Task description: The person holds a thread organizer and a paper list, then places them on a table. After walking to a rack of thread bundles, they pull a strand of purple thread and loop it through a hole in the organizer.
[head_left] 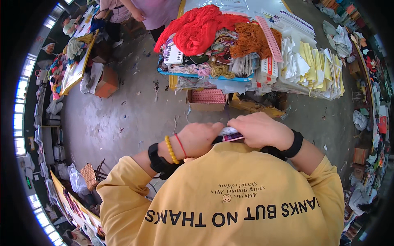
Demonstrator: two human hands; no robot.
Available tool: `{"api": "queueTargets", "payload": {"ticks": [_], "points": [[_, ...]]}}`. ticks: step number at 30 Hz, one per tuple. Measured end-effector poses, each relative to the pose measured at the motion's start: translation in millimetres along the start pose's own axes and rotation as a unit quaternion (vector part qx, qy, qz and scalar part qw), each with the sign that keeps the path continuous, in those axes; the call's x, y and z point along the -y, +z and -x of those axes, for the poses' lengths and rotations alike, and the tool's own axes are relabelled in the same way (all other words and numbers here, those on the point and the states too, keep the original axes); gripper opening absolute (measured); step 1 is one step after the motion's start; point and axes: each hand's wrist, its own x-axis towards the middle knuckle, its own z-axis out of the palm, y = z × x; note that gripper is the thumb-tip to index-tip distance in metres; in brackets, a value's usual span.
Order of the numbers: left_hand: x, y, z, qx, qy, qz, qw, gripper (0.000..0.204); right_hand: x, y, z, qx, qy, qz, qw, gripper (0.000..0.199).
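My left hand and my right hand meet close in front of my body, with fingers curled in toward each other. Between them sits a small white and purple item, possibly a packet, with a pinkish lower edge. Both hands grip it, and the fingers cover most of it, so its exact kind does not show. Something dark lies beside it by the left fingertips. A yellow bead bracelet and a red string circle my left wrist; black bands are on both wrists.
Ahead stands a table with a blue tray of red yarn, brown yarn and mixed threads. Stacks of white and yellow papers lie to its right. Below is a cardboard box. Another person stands at far left.
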Motion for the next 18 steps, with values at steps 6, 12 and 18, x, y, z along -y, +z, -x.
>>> {"api": "queueTargets", "payload": {"ticks": [6, 12, 18], "points": [[45.1, 3.0, 40.7, -0.007, -0.05, 0.029, 0.998, 0.033, 15.8, -8.0, -20.7, -0.001, -0.009, 0.046, 0.999, 0.022], [69.7, -7.3, 80.5, -0.049, -0.034, -0.045, 0.997, 0.024, 29.0, -19.2, -74.3, 0.21, 0.027, -0.137, 0.968, 0.048], [112.5, -26.9, 121.9, -0.133, -0.022, -0.057, 0.989, 0.037, 51.7, -35.0, -128.8, 0.213, -0.03, -0.167, 0.962, 0.059]]}}
